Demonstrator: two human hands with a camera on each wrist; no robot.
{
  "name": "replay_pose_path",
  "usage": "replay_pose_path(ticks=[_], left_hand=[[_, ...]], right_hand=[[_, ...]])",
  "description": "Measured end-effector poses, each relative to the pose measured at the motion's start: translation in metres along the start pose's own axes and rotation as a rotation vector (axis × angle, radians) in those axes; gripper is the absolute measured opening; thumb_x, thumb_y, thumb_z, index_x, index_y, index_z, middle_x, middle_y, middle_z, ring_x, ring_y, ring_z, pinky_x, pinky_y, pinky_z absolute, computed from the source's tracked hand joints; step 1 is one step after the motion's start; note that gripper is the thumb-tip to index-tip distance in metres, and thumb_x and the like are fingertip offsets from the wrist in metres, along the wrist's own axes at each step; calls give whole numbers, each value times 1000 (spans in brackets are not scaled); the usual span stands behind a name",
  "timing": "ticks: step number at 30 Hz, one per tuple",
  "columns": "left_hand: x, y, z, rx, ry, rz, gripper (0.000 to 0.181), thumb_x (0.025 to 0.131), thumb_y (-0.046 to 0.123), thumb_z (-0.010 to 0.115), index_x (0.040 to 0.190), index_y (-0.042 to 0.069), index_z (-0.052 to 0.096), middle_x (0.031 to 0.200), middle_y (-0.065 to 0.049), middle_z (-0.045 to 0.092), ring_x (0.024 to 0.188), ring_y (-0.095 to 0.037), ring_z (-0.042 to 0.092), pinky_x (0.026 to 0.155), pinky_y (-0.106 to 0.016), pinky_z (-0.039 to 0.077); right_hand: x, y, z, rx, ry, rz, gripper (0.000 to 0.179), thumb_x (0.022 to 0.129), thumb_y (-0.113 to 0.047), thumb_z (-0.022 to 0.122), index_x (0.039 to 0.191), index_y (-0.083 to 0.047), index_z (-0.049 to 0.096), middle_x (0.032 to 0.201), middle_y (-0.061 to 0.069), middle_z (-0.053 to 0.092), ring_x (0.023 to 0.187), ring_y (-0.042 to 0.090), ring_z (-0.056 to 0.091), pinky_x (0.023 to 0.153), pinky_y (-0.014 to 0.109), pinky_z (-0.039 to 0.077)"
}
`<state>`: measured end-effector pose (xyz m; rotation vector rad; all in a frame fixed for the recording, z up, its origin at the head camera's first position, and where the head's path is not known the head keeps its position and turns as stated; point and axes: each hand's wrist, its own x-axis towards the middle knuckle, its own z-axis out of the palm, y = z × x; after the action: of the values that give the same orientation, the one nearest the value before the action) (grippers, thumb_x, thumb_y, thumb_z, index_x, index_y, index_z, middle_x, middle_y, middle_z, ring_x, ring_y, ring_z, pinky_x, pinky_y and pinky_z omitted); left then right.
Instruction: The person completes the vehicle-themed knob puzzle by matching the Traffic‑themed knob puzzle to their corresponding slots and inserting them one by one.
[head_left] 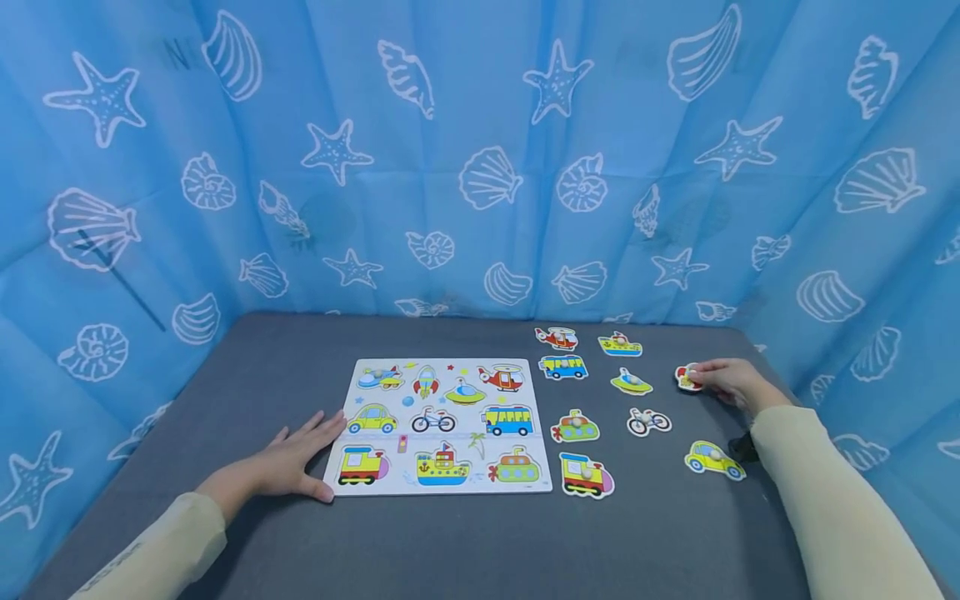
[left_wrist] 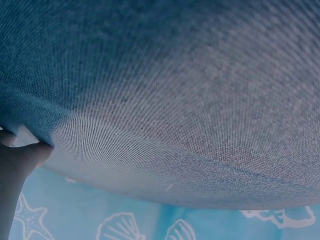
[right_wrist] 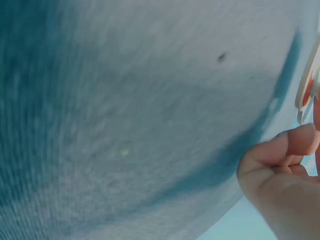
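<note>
At the left edge of a white puzzle board with printed vehicles, my left hand lies with its fingers spread, its thumb and fingertips touching the board. Over on the right, my right hand pinches a small red-and-white puzzle piece between thumb and fingers; its picture is mostly hidden. The right wrist view shows the pale edge of that puzzle piece beside the fingers. Below this hand lie a bicycle piece and a yellow car piece, with a flying saucer piece to the left.
Between board and right hand, more knobbed pieces lie on the grey tabletop: a helicopter, ship, bus, submarine and train. Blue shell-patterned curtains enclose the table's back and sides.
</note>
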<state>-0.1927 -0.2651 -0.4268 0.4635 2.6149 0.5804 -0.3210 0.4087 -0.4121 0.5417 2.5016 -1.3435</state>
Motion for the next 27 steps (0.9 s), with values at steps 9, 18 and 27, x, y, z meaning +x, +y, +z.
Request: replay_pose_path(ticks=[9,18,27], left_hand=[[-2,1,1,-20,4,0,114,71,53,80,154,4,21,160,-19,14,144,-47,2,102,-75,-1],[-2,2,2,-19,7,-7,114,71,52,80,154,5,20,160,-19,13,144,-47,2,103,-75,-2],[-3,3,0,-16,2,-5,113,71,52,80,154,3,20,160,-20,13,144,-48,2,102,-75,-1]], right_hand=[[-12,-14,6,-21,19,-92,41,92,-22,69,120,6,60,104,9,58,97,27,48,80,39,42],[-35,-29,9,-23,28,-180,44,97,-26,62,124,8,57,87,-5,61,108,37,48,94,54,41],[-52,-38,16,-49,6,-246,56,97,-30,60,133,11,49,96,1,64,120,45,44,101,63,33]])
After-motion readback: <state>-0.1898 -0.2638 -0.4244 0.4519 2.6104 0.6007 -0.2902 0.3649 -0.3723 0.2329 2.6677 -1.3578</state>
